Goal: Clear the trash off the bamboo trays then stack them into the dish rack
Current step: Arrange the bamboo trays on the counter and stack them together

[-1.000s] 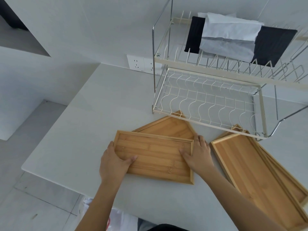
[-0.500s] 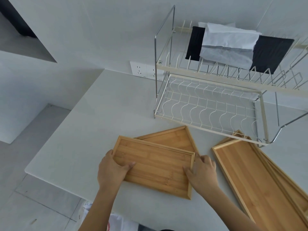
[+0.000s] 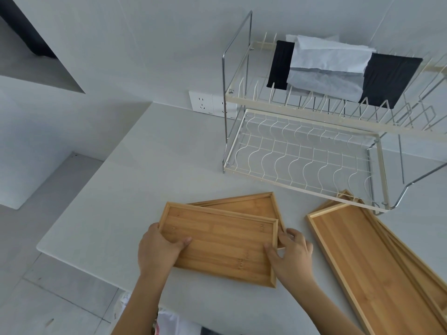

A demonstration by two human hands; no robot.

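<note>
A small bamboo tray (image 3: 222, 245) lies in front of me, overlapping a second bamboo tray (image 3: 256, 205) behind it. My left hand (image 3: 157, 250) grips its left edge, thumb inside. My right hand (image 3: 290, 256) grips its right edge, thumb inside. No trash shows on it. A long bamboo tray (image 3: 362, 257) lies at the right on top of another tray (image 3: 423, 281). The two-tier wire dish rack (image 3: 302, 155) stands behind the trays; its lower shelf holds nothing.
Black and white cloths (image 3: 338, 68) lie on the rack's upper tier. A wall socket (image 3: 208, 105) sits left of the rack. The white counter's (image 3: 121, 189) front-left edge drops to the floor. A white bag (image 3: 169, 320) shows below the counter edge.
Both hands keep hold of the small tray, which sits slightly lower and nearer to me in view. The camera has tilted, showing more of the rack.
</note>
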